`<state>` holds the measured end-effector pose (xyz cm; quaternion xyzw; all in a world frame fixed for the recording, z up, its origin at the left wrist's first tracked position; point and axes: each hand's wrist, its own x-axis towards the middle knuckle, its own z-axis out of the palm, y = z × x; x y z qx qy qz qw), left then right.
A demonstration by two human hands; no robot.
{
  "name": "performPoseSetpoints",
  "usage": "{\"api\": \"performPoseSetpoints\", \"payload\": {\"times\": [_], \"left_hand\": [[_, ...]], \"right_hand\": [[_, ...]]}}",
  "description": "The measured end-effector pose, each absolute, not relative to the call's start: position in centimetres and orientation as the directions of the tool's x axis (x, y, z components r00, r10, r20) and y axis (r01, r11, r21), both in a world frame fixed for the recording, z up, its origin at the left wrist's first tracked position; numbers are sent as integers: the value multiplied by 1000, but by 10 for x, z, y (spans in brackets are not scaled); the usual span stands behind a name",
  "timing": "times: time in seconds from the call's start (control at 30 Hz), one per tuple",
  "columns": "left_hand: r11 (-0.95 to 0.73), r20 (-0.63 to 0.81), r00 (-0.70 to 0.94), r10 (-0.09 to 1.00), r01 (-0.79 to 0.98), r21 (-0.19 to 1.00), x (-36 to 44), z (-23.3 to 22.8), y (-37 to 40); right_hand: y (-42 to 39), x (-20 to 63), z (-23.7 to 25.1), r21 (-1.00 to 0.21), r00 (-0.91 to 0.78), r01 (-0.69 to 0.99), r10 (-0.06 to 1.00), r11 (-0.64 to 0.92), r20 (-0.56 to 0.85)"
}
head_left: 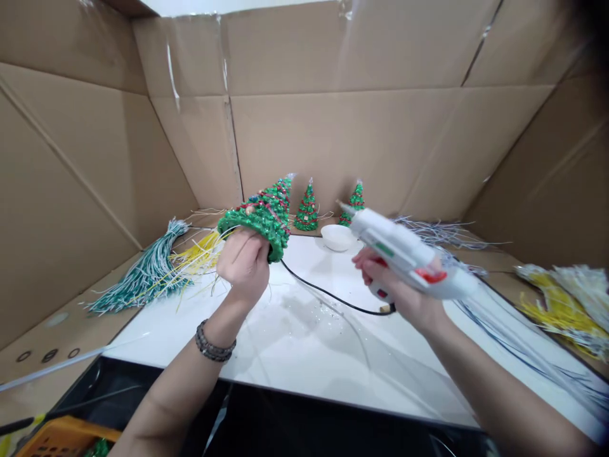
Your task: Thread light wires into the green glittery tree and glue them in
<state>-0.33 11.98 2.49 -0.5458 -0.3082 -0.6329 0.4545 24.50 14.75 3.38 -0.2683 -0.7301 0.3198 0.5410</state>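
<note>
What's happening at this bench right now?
A person works at a white table walled in with cardboard. The left hand grips a small green glittery Christmas tree, tipped on its side. The right hand holds a white glue gun, its nozzle aimed toward the tree but apart from it. Two finished little trees and a small white bowl stand at the back, with bundles of green, yellow and blue strands to both sides.

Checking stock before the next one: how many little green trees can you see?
3. One tree is tilted in the left hand; a second tree and a third tree stand at the cardboard back wall. Others may be hidden behind the held one.
</note>
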Motion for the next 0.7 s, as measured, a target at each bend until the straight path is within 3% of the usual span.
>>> {"api": "performPoseSetpoints", "payload": {"times": [0.2, 0.7], "left_hand": [[-220, 945, 220, -244, 936, -274, -13, 26, 116], [-214, 941, 262, -214, 927, -307, -9, 25, 115]], "right_hand": [[109, 229, 44, -532, -466, 92, 508, 842, 724], [111, 224, 46, -477, -525, 200, 505, 856, 685]]}}
